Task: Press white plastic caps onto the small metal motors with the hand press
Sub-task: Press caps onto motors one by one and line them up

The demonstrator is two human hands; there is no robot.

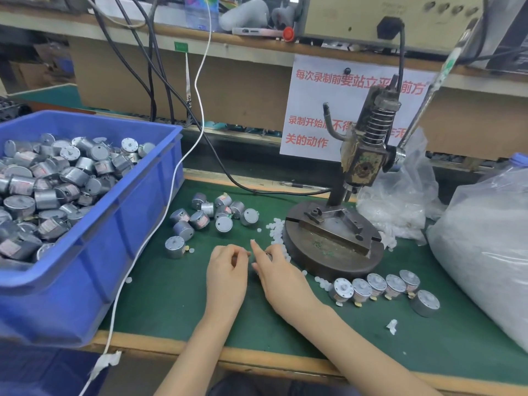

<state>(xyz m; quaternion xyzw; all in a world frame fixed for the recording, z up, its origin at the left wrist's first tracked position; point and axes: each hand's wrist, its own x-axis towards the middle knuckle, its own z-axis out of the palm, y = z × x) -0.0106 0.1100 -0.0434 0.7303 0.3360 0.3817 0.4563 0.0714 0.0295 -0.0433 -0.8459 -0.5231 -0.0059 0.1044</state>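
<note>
Hands (pixel 227 271) (pixel 278 274) close together, contents hidden

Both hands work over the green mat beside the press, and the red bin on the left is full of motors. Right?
No: the head view shows the bin is blue, not red. The rest holds: it sits left, full of motors, and the left hand and right hand are over the mat beside the press.
</note>
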